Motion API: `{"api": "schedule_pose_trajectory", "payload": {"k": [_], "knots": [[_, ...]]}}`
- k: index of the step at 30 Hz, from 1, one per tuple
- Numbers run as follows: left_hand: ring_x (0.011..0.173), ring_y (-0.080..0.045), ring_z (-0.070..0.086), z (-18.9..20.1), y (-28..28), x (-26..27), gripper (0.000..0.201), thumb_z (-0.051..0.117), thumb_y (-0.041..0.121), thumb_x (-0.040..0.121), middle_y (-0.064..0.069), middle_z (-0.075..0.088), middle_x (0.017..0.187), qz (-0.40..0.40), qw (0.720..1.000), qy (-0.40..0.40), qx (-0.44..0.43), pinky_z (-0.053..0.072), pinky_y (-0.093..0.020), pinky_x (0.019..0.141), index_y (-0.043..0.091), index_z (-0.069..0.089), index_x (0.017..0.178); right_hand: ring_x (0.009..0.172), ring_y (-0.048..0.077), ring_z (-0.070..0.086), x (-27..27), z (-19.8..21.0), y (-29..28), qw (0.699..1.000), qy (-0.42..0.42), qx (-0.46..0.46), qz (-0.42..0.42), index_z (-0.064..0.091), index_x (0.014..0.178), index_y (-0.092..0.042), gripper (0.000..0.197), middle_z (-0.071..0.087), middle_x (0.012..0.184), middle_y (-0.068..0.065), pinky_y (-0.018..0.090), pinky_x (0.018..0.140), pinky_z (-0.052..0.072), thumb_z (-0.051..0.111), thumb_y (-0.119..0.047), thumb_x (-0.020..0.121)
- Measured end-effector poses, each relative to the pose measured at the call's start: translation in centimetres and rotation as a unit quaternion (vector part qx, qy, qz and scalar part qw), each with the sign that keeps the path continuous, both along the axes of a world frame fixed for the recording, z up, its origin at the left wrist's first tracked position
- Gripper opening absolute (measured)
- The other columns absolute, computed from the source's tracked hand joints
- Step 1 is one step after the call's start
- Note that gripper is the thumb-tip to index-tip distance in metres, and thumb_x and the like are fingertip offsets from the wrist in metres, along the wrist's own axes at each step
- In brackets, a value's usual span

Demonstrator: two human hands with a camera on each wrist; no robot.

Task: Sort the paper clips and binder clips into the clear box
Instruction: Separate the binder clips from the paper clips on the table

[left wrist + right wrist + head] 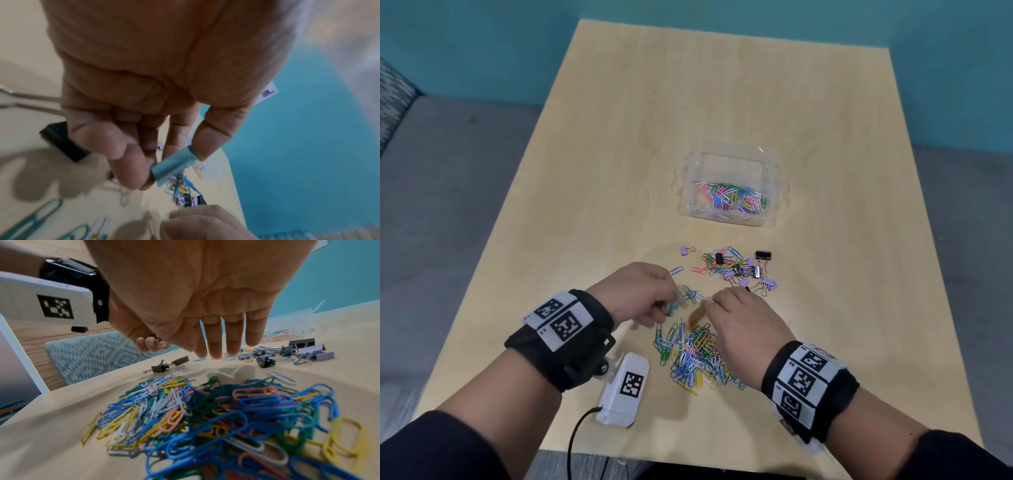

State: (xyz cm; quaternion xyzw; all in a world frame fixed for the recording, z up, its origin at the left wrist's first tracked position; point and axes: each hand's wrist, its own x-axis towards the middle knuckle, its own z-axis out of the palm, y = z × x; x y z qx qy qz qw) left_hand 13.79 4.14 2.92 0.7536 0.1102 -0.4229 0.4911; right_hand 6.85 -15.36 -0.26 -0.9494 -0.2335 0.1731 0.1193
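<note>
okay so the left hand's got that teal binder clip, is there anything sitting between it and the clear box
Yes, loosely. The left hand holds the teal binder clip; a scatter of paper and binder clips lies flat on the table between it and the clear box. Carried above, nothing visible blocks it.

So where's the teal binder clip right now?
The teal binder clip is pinched in the left hand, above the table, just left of the right hand and beyond the paper clip pile.

head: above, down | wrists: close, along fingers [234, 337] | shared: clip pile [695, 356]
</note>
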Motion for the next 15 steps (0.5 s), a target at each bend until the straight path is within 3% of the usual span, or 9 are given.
{"api": "schedule_pose_trajectory", "payload": {"k": [1, 4, 6, 8, 10, 13, 15], "knots": [[0.053, -0.022, 0.057, -0.1, 0.0, -0.1, 0.001, 0.060, 0.007, 0.078, -0.014, 0.060, 0.067, 0.015, 1.000, 0.019, -0.005, 0.038, -0.021, 0.046, 0.006, 0.061, 0.078, 0.096, 0.029, 0.052, -0.1, 0.1, -0.1, 1.000, -0.005, 0.002, -0.005, 0.057, 0.108, -0.022, 0.038, 0.059, 0.099, 0.002, 0.040, 0.083, 0.048, 0.058, -0.016, 0.070], [0.057, -0.025, 0.061, -0.5, 0.2, -0.2, 0.021, 0.065, 0.015, 0.062, -0.015, 0.058, 0.070, 0.044, 0.998, 0.053, -0.010, 0.039, -0.025, 0.050, 0.008, 0.061, 0.081, 0.085, 0.029, 0.053, -0.2, 0.5, -0.1, 0.998, -0.020, 0.027, -0.043, 0.056, 0.103, -0.016, 0.029, 0.059, 0.092, 0.004, 0.041, 0.071, 0.050, 0.052, -0.015, 0.074], [0.054, -0.023, 0.060, -0.4, 0.2, -0.4, 0.027, 0.064, 0.016, 0.057, -0.012, 0.056, 0.066, 0.038, 0.998, 0.047, -0.010, 0.036, -0.025, 0.051, 0.007, 0.062, 0.083, 0.086, 0.028, 0.051, -0.2, 1.0, 0.3, 0.997, -0.017, 0.047, -0.066, 0.053, 0.111, -0.015, 0.028, 0.058, 0.095, 0.004, 0.042, 0.073, 0.049, 0.049, -0.019, 0.084], [0.053, -0.021, 0.058, -0.4, 0.0, -0.7, 0.030, 0.064, 0.017, 0.057, -0.010, 0.054, 0.064, 0.025, 0.999, 0.030, -0.006, 0.036, -0.028, 0.053, 0.002, 0.063, 0.083, 0.096, 0.027, 0.050, 0.0, 1.4, 0.7, 0.992, 0.020, 0.075, -0.095, 0.043, 0.128, -0.020, 0.040, 0.057, 0.106, 0.003, 0.042, 0.078, 0.048, 0.051, -0.031, 0.090], [0.051, -0.020, 0.056, -0.2, -0.3, -1.0, 0.027, 0.064, 0.018, 0.057, -0.007, 0.055, 0.060, 0.007, 1.000, 0.005, 0.003, 0.036, -0.031, 0.055, 0.002, 0.063, 0.079, 0.104, 0.025, 0.048, 0.5, 1.3, 1.0, 0.987, 0.055, 0.088, -0.121, 0.037, 0.134, -0.025, 0.047, 0.054, 0.114, 0.001, 0.041, 0.082, 0.047, 0.051, -0.039, 0.091], [0.048, -0.015, 0.050, 0.3, -0.1, -0.8, 0.022, 0.063, 0.021, 0.057, -0.002, 0.054, 0.054, 0.010, 0.998, -0.059, 0.014, 0.037, -0.030, 0.054, 0.006, 0.064, 0.072, 0.102, 0.026, 0.048, 1.1, 1.0, 1.1, 0.989, 0.043, 0.066, -0.124, 0.048, 0.123, -0.020, 0.033, 0.051, 0.112, 0.002, 0.038, 0.081, 0.045, 0.049, -0.030, 0.091], [0.051, -0.014, 0.053, 0.3, 0.8, -0.2, 0.012, 0.064, 0.021, 0.063, 0.002, 0.061, 0.058, 0.028, 0.987, -0.143, 0.063, 0.041, -0.028, 0.053, 0.013, 0.065, 0.072, 0.099, 0.027, 0.048, 1.2, 0.9, 1.1, 0.994, 0.032, 0.045, -0.094, 0.052, 0.113, -0.014, 0.024, 0.051, 0.108, 0.005, 0.037, 0.080, 0.044, 0.047, -0.022, 0.091]]}}
